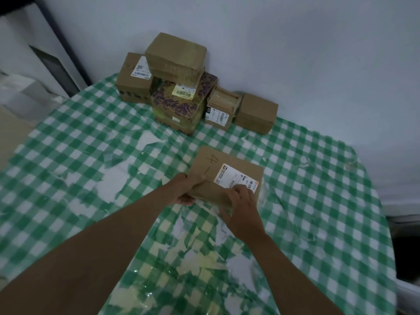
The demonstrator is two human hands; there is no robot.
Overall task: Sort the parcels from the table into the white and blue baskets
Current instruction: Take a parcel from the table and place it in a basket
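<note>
A flat brown cardboard parcel [218, 169] with a white shipping label and a pen mark lies in the middle of the table. My left hand [185, 189] grips its near-left corner, thumb on top. My right hand [242, 209] holds its near-right edge, fingers lying over the label. Against the wall at the back sits a pile of several more parcels: a plain brown box [176, 59] on top, a labelled brown box [134, 78] to its left, a purple-patterned box [181, 105] below, a small labelled box [219, 112] and a plain brown box [255, 113] to the right. No basket is in view.
The table wears a green-and-white checked cloth [79, 137], worn to white patches in places. A pale wall [295, 53] runs right behind the pile. White furniture with a dark frame [45, 60] stands to the far left. The table's right edge drops off beside a dark gap.
</note>
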